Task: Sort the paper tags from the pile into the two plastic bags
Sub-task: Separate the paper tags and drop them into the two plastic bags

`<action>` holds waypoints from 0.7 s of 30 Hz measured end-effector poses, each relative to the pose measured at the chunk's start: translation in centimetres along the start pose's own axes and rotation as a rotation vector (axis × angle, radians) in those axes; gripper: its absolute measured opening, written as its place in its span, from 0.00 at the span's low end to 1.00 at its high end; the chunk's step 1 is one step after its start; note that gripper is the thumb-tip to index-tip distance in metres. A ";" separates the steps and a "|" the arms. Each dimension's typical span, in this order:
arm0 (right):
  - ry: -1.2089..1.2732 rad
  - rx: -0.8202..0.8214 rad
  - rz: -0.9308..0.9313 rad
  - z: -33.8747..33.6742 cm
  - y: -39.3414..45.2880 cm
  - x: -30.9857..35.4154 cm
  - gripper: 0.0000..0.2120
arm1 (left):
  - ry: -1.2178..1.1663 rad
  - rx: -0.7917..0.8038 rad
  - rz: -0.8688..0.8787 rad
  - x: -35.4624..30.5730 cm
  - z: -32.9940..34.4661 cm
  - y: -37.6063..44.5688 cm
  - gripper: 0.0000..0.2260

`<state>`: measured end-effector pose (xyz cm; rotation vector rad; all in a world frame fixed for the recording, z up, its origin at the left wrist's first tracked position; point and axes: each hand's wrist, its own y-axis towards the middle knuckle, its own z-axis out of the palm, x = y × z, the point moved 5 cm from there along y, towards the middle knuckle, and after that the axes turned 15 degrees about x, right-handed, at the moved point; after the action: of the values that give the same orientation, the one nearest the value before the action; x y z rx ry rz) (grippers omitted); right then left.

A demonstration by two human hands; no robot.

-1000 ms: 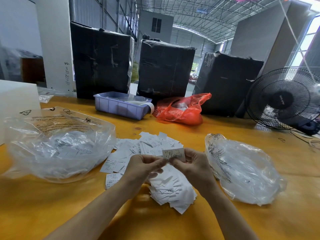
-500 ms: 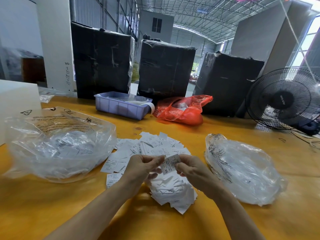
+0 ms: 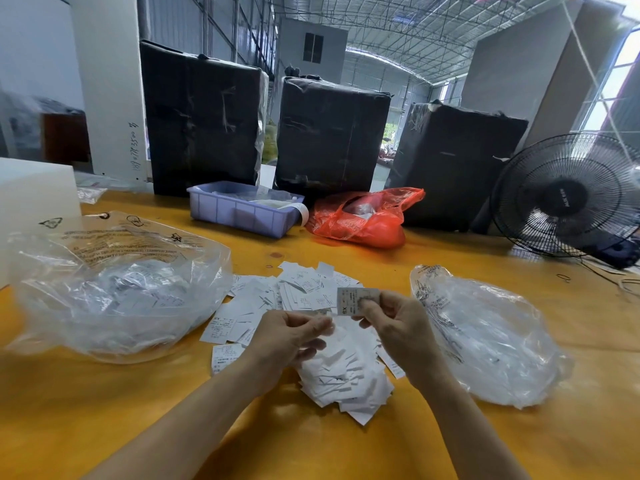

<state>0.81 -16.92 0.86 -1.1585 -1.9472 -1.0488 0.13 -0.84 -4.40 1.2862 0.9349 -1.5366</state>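
The pile of small white paper tags, thin rectangles with fine dark print, lies loose on the glossy yellow tabletop; everything else is placed from it. Above its middle the right hand pinches one tag between thumb and fingers, the letters "SX" legible on its near end (the smaller print is too fine to read). The left hand sits just beside it over the pile, fingers curled, fingertips together; whether it holds a tag I cannot tell. Left of the pile lies a crinkled clear bag, puffed and holding tags, with rows of printed warning text and recycling triangles on its upper flap; right of the pile lies a second clear bag, wrinkled, with print along its near edge. Beyond the pile stand a ribbed lilac bin, a shiny red bag and three black-wrapped bales; far right of it, a black wire-grille fan.
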 end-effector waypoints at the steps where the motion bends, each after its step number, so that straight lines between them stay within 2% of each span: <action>1: -0.003 0.003 -0.010 0.1 0.0 0.0 0.06 | 0.000 0.000 -0.001 0.0 0.0 0.0 0.05; 9: 0.007 0.062 -0.060 0.8 -0.1 0.1 0.05 | -0.012 0.004 0.006 -0.1 0.1 0.1 0.05; 17: -0.091 0.062 -0.061 1.2 -0.2 0.0 0.06 | -0.012 0.002 0.011 -0.1 0.0 0.1 0.07; 21: -0.112 0.002 -0.083 0.9 -0.3 0.3 0.06 | 0.005 0.014 0.015 -0.1 0.1 0.1 0.10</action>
<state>0.34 -16.10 0.57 -1.1670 -2.0983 -1.0445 0.20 -0.94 -4.23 1.3045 0.9168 -1.5313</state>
